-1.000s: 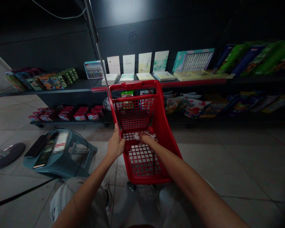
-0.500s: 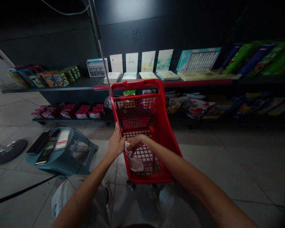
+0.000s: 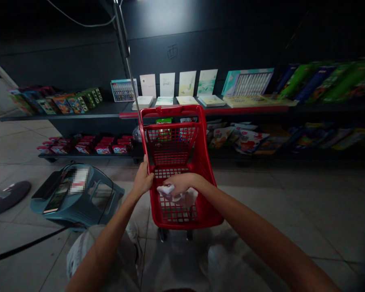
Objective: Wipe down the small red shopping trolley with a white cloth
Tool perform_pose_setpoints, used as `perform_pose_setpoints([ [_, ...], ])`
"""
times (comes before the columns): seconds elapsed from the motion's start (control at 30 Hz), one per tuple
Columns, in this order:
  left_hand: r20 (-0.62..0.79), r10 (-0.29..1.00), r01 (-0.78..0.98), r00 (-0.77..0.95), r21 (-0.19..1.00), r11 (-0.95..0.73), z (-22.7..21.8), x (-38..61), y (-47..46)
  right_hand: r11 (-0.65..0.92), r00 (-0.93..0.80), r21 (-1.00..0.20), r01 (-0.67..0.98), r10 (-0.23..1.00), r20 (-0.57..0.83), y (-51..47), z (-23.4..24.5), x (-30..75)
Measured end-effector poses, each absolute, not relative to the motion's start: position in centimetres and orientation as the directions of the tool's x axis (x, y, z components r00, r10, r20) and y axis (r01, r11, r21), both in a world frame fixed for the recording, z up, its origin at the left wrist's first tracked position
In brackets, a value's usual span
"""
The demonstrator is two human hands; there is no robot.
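Observation:
In front of me stands a red shopping cart with a lattice basket. My left hand is closed over the basket's left rim, thumb toward the inside. Inside the basket, my right hand has its fingers closed on a pale, pinkish-white cloth. The cloth hangs crumpled below and to the right of those fingers, over the grid of the cart. Part of the cloth is hidden under the hand.
A blue-grey stool with a phone on it stands left of the cart. Behind, a shelf carries books, boxes and bagged snacks. A metal pole rises near the cart's left side. A round base lies far left.
My right hand has moved the cloth from the left rim toward the middle of the basket. The cart has shifted slightly left in view; my left hand stays on its rim.

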State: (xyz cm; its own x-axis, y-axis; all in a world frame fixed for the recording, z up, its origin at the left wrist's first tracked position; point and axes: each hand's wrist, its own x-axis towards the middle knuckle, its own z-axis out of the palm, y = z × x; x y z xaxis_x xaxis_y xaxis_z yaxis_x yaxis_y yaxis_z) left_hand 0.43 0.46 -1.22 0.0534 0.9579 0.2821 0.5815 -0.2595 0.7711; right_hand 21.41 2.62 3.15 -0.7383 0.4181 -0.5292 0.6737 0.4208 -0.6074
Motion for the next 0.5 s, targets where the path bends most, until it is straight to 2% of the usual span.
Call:
perform_pose_setpoints([
  [0.07, 0.284, 0.956, 0.569, 0.074, 0.775, -0.274, -1.2, -0.6, 1.2, 0.591, -0.7, -0.376, 0.714, 0.619, -0.356, 1.9, 5.4, 24.4],
  [0.13, 0.285, 0.955, 0.564, 0.077, 0.778, -0.277, -0.9, -1.6, 1.6, 0.594, -0.624, -0.207, 0.777, 0.771, -0.129, 1.3, 7.1, 27.6],
  [0.17, 0.283, 0.956, 0.576, 0.075, 0.77, -0.273, -0.7, -2.0, 1.7, 0.563, -0.575, -0.167, 0.809, 0.817, -0.031, 1.1, 7.5, 29.1],
  [0.23, 0.29, 0.956, 0.646, 0.053, 0.72, -0.254, 0.0, -2.6, 1.7, 0.515, -0.504, -0.168, 0.841, 0.857, 0.107, 0.9, 7.3, 31.4],
  [0.37, 0.431, 0.901, 0.784, -0.054, 0.577, -0.229, 2.7, -1.9, -0.3, 0.471, -0.398, -0.301, 0.829, 0.875, 0.274, 1.0, 4.2, 32.4],
  [0.43, 0.5, 0.864, 0.757, -0.056, 0.585, -0.289, 4.9, -0.6, -3.1, 0.42, -0.317, -0.31, 0.853, 0.888, 0.332, 0.9, 3.0, 31.4],
  [0.5, 0.558, 0.829, 0.651, -0.031, 0.641, -0.407, 7.6, 0.9, -7.3, 0.36, -0.254, -0.276, 0.891, 0.9, 0.354, 0.8, 2.5, 30.2],
])
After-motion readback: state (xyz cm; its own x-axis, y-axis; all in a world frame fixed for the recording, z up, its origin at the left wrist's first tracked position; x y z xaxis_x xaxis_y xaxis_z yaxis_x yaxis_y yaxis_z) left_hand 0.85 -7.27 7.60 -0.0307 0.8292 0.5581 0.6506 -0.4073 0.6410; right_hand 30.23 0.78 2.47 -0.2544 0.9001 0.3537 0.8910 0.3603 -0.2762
